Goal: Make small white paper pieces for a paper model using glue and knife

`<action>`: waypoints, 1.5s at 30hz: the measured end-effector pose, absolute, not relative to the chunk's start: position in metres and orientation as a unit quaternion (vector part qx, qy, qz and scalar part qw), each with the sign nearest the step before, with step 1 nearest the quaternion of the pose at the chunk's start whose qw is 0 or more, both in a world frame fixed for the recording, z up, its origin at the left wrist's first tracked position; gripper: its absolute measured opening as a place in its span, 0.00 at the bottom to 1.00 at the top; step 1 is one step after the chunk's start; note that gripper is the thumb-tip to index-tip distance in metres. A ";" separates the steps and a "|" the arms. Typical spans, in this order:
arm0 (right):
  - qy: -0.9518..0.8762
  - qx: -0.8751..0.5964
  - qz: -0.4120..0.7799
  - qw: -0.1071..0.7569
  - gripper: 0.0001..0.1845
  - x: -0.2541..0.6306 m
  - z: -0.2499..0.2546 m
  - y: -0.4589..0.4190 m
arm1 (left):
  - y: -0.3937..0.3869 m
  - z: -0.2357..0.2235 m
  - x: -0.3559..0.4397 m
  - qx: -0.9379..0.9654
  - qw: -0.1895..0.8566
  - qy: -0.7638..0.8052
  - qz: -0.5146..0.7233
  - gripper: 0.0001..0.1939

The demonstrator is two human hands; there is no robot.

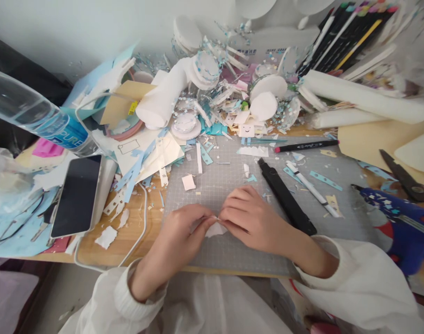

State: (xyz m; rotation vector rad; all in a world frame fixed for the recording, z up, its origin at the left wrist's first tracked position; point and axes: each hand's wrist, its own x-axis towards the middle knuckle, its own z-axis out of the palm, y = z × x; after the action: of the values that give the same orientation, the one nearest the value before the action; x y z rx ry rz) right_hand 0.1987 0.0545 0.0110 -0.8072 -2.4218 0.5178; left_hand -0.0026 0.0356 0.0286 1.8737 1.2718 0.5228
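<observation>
Over gray mat [218, 176], hands [184, 229] [251, 215], pinched white piece [216, 230]

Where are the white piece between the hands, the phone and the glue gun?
White piece [216, 230], head view: its visible lower part.
Phone [77, 191], head view: middle of its dark screen.
Glue gun [405, 235], head view: its blue body.

The wearer's off-white garment has a full left sleeve [104, 299] at seven o'clock and a full right sleeve [368, 280] at four o'clock, each ending in a thick, banded cuff [123, 290]. Pale cloth [213, 304] at six o'clock appears softly creased; the fingers [239, 211], toward the centre, are bare.
</observation>
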 end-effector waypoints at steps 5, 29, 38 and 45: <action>-0.908 -0.261 0.156 0.290 0.10 0.199 0.010 0.053 | 0.037 0.033 -0.003 0.692 0.466 0.516 0.195 0.12; -0.884 -0.292 0.260 0.256 0.02 0.199 0.015 0.052 | 0.035 0.048 -0.006 0.822 0.360 0.417 0.142 0.12; -0.891 -0.290 0.232 0.260 0.11 0.200 0.012 0.053 | 0.033 0.045 -0.009 0.831 0.328 0.424 0.147 0.11; -0.896 -0.232 0.192 0.326 0.10 0.200 0.011 0.052 | 0.030 0.041 -0.005 0.711 0.442 0.497 0.226 0.10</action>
State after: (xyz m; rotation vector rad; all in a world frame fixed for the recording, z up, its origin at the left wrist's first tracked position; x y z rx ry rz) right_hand 0.2000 0.0523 0.0108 -0.6080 -2.3491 0.5035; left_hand -0.0047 0.0298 0.0412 1.7651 1.2329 0.5614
